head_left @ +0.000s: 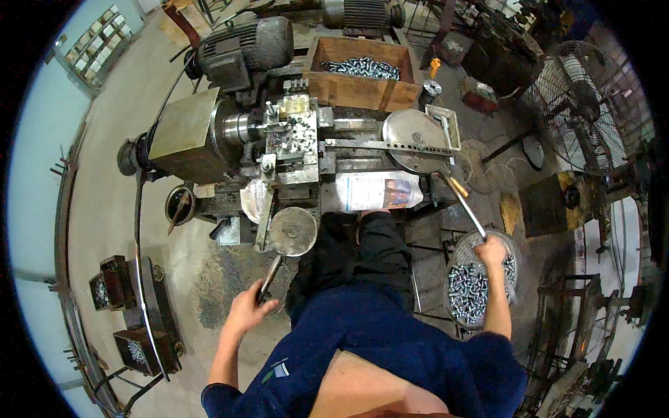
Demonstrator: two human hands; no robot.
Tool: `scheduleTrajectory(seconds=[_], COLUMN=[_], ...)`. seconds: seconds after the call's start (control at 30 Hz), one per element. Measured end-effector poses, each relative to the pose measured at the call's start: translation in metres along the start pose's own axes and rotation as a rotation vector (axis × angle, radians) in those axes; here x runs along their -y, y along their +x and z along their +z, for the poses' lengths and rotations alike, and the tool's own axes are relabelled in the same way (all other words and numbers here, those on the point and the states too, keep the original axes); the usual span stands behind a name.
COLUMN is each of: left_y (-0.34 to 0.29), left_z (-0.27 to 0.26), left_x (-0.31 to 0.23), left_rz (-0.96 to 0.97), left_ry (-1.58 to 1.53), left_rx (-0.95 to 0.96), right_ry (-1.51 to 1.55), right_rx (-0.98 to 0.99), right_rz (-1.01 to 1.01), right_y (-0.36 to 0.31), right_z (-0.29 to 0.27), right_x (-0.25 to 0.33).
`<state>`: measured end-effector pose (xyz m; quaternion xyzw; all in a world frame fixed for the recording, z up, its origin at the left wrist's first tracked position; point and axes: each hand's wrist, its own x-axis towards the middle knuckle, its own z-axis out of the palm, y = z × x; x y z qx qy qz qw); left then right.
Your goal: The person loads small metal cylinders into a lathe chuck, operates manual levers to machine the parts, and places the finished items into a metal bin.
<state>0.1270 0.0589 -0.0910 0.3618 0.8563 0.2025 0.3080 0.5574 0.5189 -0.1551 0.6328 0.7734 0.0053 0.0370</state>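
A small metal lathe-like machine (pixel 296 129) stands in front of me. My left hand (pixel 247 308) is closed around the dark end of a lever handle (pixel 273 269), its thumb stretched out along the side. That handle runs up to a round metal plate (pixel 293 231) at the machine's near side. My right hand (pixel 492 251) grips a long, bright lever rod (pixel 468 209). The rod slants up to a larger round plate (pixel 416 136) on the machine's right. At the left of the slide, a shiny spindle (pixel 240 128) sticks out of the boxy headstock (pixel 188 136).
Short metal parts fill a wooden box (pixel 362 94) behind the machine and an oval basket (pixel 516 261) beneath my right hand. A large fan (pixel 578 104) stands at right. Bins of parts (pixel 139 352) sit on the left floor. A motor (pixel 261 45) is at the back.
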Motion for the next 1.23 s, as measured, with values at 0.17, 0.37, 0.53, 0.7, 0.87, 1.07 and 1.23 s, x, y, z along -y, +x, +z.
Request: scheduleTrajectory(seconds=[0.17,0.37,0.53,0.7,0.87,1.07,1.23], left_y=[0.021,0.023,0.023,0.020,0.023,0.025,0.027], left_z=[0.028,0.025,0.019,0.017,0.025,0.023,0.008], left_x=[0.025,0.017,0.009,0.007,0.021,0.007,0.011], left_rz=[0.028,0.014,-0.012,-0.027,-0.051,0.021,-0.118], left_ry=[0.041,0.127,0.143,0.140,0.186,0.089,-0.390], left_rx=[-0.111,-0.124,-0.121,-0.141,-0.099,-0.116,0.250], right_ry=[0.401,0.614,0.601,0.287,0.012,-0.161,-0.251], right_rx=[0.160,0.190,0.220,0.161,0.199,-0.014,-0.253], right_rz=[-0.105,-0.121,-0.094,-0.139,0.066,0.307,0.174], right_y=[-0.078,-0.107,-0.106,-0.088,-0.009,0.125,0.154], right_z=[0.008,0.024,0.017,0.013,-0.002,-0.029,0.012], right_x=[0.031,0.049,0.059,0.055,0.005,0.001,0.009])
